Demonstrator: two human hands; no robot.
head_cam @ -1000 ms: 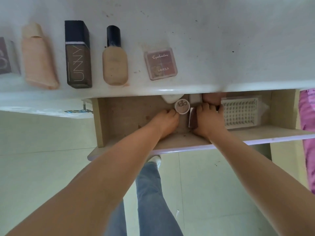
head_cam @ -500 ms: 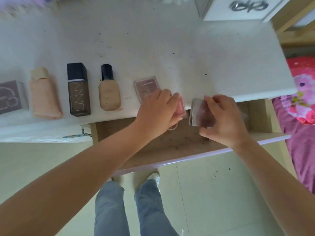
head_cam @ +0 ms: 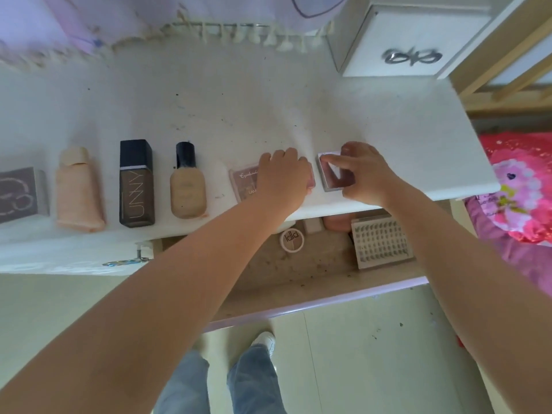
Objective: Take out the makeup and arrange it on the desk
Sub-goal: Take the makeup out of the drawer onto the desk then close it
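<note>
Compact (head_cam: pixel 332 174) — under right fingers (head_cam: pixel 334 159).

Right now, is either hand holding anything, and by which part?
The right hand pinches a small square compact by its edges on the desk. The left hand covers a pink item; its grip is hidden.

Both arms reach forward, left hand (head_cam: pixel 283 177) and right hand (head_cam: pixel 366 174) with fingers curled.

Bright, even daylight, soft faint shadows under the forearms, washed-out glare on the white desk top (head_cam: pixel 209 109) — strongest at left, wide-angle bending at the frame edges, motion blur on the fringed lilac cloth (head_cam: pixel 149 28) upper left — lower edge soft.
</note>
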